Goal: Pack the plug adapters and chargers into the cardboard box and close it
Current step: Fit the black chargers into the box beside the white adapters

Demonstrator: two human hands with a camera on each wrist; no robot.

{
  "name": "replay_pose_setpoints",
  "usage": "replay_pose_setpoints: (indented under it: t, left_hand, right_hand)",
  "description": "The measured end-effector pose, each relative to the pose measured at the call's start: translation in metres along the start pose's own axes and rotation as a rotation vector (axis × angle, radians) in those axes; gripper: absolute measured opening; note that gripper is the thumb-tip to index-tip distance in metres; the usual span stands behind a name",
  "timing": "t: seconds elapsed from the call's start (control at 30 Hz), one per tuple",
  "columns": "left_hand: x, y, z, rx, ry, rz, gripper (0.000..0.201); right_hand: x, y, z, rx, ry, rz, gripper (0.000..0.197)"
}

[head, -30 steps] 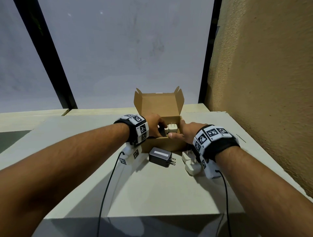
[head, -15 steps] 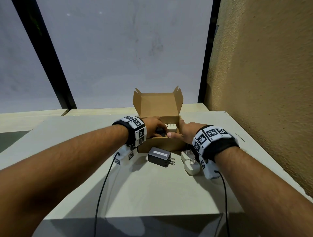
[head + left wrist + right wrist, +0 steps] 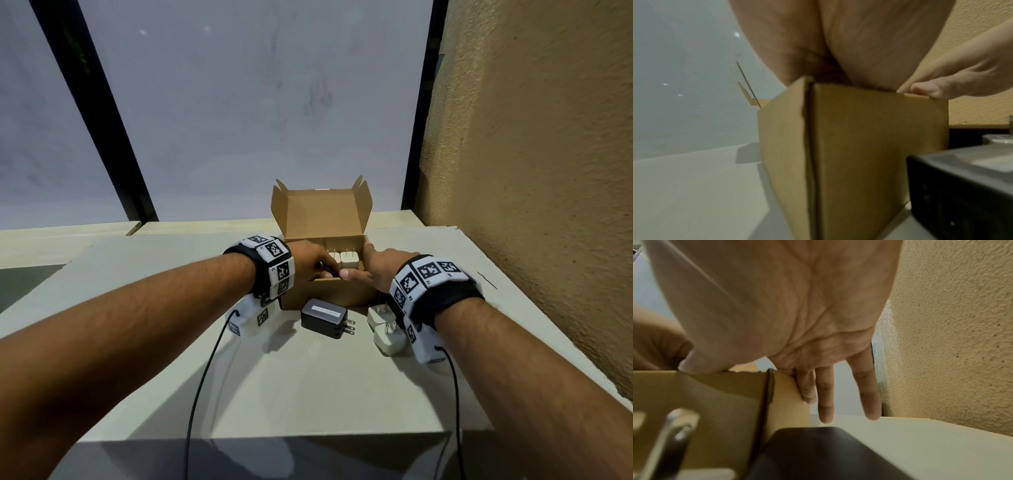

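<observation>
The brown cardboard box (image 3: 329, 291) stands open on the table with its lid (image 3: 320, 216) upright. Two white plug adapters (image 3: 349, 260) stand inside it, prongs up. My left hand (image 3: 323, 269) reaches over the front left rim, its fingers curled round a small dark thing inside; the left wrist view shows only the palm (image 3: 838, 48) above the box (image 3: 859, 146). My right hand (image 3: 363, 270) steadies the front right corner, thumb (image 3: 927, 90) on the rim and straight fingers (image 3: 826, 402) along the side wall. A black charger (image 3: 325, 317) and two white adapters (image 3: 388, 339) lie before the box.
A rough tan wall (image 3: 531, 171) rises close on the right. Behind the box is a grey pane with black frame bars (image 3: 416, 137). The pale table (image 3: 308, 394) ends in a front edge near me. Cables (image 3: 202, 383) hang from both wristbands.
My left hand's fingers have dipped a little lower into the box. The right hand has stayed on the box corner. The items on the table have not moved.
</observation>
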State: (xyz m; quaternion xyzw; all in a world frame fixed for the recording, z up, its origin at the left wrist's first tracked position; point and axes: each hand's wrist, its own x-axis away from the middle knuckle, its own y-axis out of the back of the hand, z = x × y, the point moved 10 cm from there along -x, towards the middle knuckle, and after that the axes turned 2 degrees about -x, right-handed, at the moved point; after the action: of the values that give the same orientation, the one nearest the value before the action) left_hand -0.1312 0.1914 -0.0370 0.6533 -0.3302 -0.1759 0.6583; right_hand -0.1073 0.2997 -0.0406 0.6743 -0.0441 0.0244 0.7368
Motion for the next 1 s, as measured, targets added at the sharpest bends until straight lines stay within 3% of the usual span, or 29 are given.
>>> replay_pose_setpoints:
  t: [0.1, 0.27, 0.4, 0.5, 0.57, 0.67, 0.8, 0.87, 1.0]
  left_hand:
    - [0.009, 0.007, -0.008, -0.035, -0.011, -0.048, 0.03]
    - [0.05, 0.037, -0.037, 0.021, -0.153, -0.339, 0.019]
    - [0.072, 0.01, -0.059, -0.005, -0.261, -0.155, 0.025]
    - [0.07, -0.019, -0.06, -0.13, -0.216, -0.025, 0.052]
    - [0.066, -0.026, -0.059, -0.185, -0.184, -0.03, 0.064]
    - [0.063, -0.026, -0.058, -0.185, -0.145, -0.063, 0.068]
    - [0.065, -0.022, -0.062, -0.057, -0.178, -0.037, 0.064]
    - [0.069, -0.008, -0.06, 0.06, -0.186, -0.043, 0.059]
    - [0.067, 0.049, -0.042, 0.396, -0.148, -0.275, 0.048]
  right_hand:
    - [0.0, 0.0, 0.001, 0.004, 0.009, -0.01, 0.086]
    - [0.001, 0.002, 0.004, 0.051, 0.036, -0.026, 0.082]
    - [0.0, 0.001, 0.003, 0.033, 0.008, -0.016, 0.085]
    - [-0.001, -0.002, 0.003, 0.014, -0.005, -0.003, 0.088]
    - [-0.002, -0.002, 0.002, 0.006, -0.011, 0.006, 0.089]
    - [-0.002, -0.003, 0.002, 0.005, -0.011, 0.019, 0.089]
    - [0.0, 0.001, 0.004, 0.01, -0.003, -0.002, 0.089]
    - [0.003, 0.003, 0.003, 0.037, 0.006, -0.001, 0.08]
    - [0.004, 0.005, 0.003, 0.063, 0.034, -0.016, 0.069]
